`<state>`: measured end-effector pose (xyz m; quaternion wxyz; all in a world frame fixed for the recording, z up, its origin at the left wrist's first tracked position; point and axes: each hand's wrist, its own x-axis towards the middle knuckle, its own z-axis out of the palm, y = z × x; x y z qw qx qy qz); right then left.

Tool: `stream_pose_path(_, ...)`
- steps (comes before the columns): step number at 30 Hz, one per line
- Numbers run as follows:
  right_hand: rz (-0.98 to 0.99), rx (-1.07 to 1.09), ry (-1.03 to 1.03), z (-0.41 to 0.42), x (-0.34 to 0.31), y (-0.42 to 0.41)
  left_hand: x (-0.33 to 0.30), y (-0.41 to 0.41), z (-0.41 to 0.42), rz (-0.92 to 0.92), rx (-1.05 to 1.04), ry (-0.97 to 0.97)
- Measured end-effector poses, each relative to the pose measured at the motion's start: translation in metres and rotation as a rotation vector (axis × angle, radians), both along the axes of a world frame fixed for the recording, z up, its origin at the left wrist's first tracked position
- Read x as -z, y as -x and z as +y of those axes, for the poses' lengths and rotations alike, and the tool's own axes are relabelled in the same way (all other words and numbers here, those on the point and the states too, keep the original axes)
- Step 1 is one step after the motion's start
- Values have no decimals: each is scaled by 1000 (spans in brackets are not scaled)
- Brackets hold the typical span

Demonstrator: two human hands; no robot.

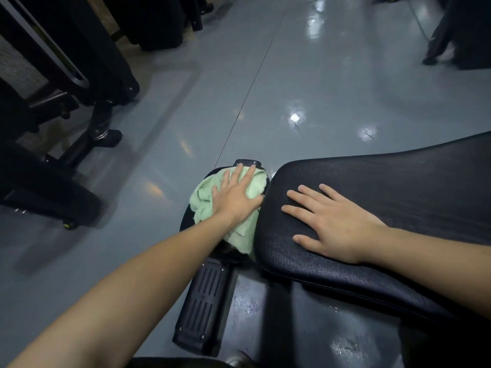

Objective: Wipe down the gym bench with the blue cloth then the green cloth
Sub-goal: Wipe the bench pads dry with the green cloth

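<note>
Two hands are working w/ flat fingers: left hand [233,196] is pressing green cloth [212,205] onto bench [385,208] seat at 9 o'clock, right hand [332,221] is bracing backrest, gripping nothing — prob. 2nd pass, blue cloth not visible.

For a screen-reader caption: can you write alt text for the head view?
A person's left hand presses a green cloth flat onto the small seat pad of a black gym bench, while the right hand rests open on the long back pad. Glossy grey floor lies beyond.
</note>
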<state>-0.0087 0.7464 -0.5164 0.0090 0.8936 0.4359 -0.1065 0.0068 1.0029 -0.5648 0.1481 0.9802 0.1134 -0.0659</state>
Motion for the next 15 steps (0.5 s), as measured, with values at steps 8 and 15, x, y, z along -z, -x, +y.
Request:
stream_pose_path(8, 0, -1, -42, -2, 2, -1, 0, -60, 7, -51, 157, 8)
stream_pose_path(15, 22, 6, -49, -2, 0, -1, -3, -34, 18, -75, 313, 11)
